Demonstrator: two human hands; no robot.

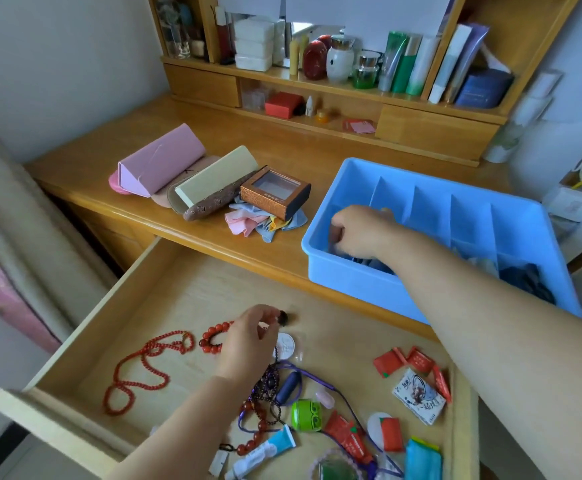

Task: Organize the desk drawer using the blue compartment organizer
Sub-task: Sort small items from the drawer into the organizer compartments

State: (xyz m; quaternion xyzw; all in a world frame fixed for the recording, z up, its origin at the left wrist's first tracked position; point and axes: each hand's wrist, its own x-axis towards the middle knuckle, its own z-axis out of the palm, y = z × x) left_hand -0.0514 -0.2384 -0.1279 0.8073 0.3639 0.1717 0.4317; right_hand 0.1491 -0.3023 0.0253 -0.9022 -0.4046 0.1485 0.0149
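Left hand (248, 341), at about 6 o'clock in the open desk drawer (75, 344): fingers curled, thumb and forefinger tips pinching a small dark bead (282, 317), which looks to belong to a dark beaded strand (269, 386) trailing down toward 6 o'clock under the palm. Right hand (359, 233), at about 3 o'clock: reached over the near rim into the front left compartment of the blue compartment organizer (359, 289); fingers bent downward into the cell, tips hidden behind the knuckles, so I cannot tell whether they grip anything. Dark fabric-like contents show just under the wrist; blurred. Organizer: light blue plastic tray, upright, standing on the desk top (282, 147) at 3 o'clock, its near wall overhanging the drawer's back edge. Thin dividers split it into a far row of narrow cells, which look bare, and a near row with dark and pale items in the right-hand cells. Drawer floor: red bead bracelet (213, 337) touching the left hand at its 9 o'clock side; long red bead necklace (144, 372) further toward 9 o'clock, apart from it; green round case (306, 415), purple cord (317, 382), red sachets (407, 362), small tube (265, 452) crowded from 5 to 6 o'clock. Desk top at 11 o'clock: pink folding case (161, 161), cream case (213, 174), brown window box (275, 190) resting on loose coloured cloths (265, 223).
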